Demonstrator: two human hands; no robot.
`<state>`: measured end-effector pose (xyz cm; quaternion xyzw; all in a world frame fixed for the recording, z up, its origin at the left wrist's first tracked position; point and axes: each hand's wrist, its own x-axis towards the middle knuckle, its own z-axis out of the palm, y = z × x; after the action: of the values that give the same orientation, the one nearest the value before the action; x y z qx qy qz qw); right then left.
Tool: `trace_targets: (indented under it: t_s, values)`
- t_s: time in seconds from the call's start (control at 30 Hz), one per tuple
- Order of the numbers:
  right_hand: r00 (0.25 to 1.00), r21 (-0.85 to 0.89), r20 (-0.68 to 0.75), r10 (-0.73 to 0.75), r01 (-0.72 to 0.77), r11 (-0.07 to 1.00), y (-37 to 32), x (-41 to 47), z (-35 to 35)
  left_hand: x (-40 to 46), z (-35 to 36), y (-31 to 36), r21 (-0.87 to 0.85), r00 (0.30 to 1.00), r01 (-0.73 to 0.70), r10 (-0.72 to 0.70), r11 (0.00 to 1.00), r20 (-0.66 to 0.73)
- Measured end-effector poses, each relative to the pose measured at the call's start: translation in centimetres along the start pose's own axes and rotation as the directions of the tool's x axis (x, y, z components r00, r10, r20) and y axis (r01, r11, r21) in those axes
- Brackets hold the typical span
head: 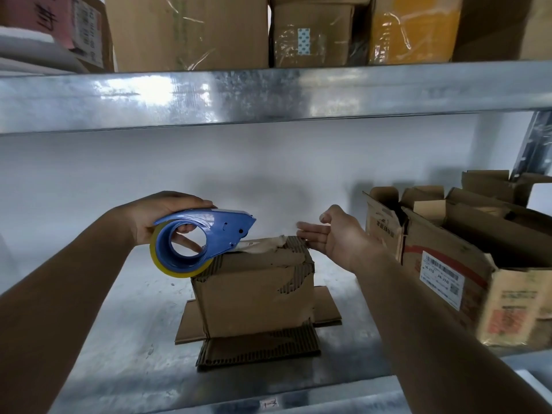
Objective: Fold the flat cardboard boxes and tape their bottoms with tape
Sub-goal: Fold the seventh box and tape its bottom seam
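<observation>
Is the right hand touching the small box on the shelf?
Touching. In the head view the right hand is open and its lower fingertips meet the top right edge of the small box, with no gap showing there.

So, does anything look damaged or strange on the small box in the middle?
Yes. The small cardboard box is worn: its outer paper is torn away on the front face and top right corner, so the ribbed corrugation shows. It stands upside down with its flaps spread on the shelf.
</observation>
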<state>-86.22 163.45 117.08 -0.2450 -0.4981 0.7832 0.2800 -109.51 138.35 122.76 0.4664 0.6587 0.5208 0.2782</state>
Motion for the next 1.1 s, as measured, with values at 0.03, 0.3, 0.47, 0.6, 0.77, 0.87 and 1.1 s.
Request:
trace_targets:
  t_s: [0.03, 0.3, 0.47, 0.6, 0.77, 0.87, 1.1]
  values:
    - [1.000, 0.040, 0.018, 0.005, -0.006, 0.999, -0.1, 0.0, -0.3, 0.0, 0.0, 0.1, 0.004, 1.000, -0.003, 0.003, 1.000, -0.002]
    - [0.996, 0.044, -0.081, -0.023, 0.026, 0.999, 0.3, 0.6, -3.2, 0.1, -0.5, -0.4, 0.061, 0.999, -0.012, 0.014, 0.998, -0.033]
    - [0.992, -0.116, -0.125, -0.022, 0.007, 0.993, 2.2, 0.4, -4.8, 0.0, -0.2, 0.0, 0.049, 0.999, -0.033, 0.033, 0.998, 0.020]
    - [0.992, -0.249, -0.124, 0.005, -0.036, 0.968, 4.4, 0.3, -5.9, 0.1, 0.2, 0.3, 0.079, 0.999, -0.037, 0.038, 0.996, -0.005]
    - [0.994, -0.343, -0.090, 0.063, -0.090, 0.935, 6.1, 0.6, -6.1, 0.5, 0.2, 0.0, 0.017, 1.000, -0.013, 0.012, 1.000, 0.018]
    - [0.989, -0.415, -0.076, 0.125, -0.145, 0.898, 6.6, 0.6, -6.1, 0.4, 0.4, 0.1, 0.025, 1.000, -0.026, 0.026, 0.999, 0.009]
    - [0.961, -0.494, -0.079, 0.266, -0.270, 0.827, 7.3, 1.1, -5.5, 0.5, -0.5, -0.8, 0.084, 1.000, -0.006, 0.008, 0.996, -0.024]
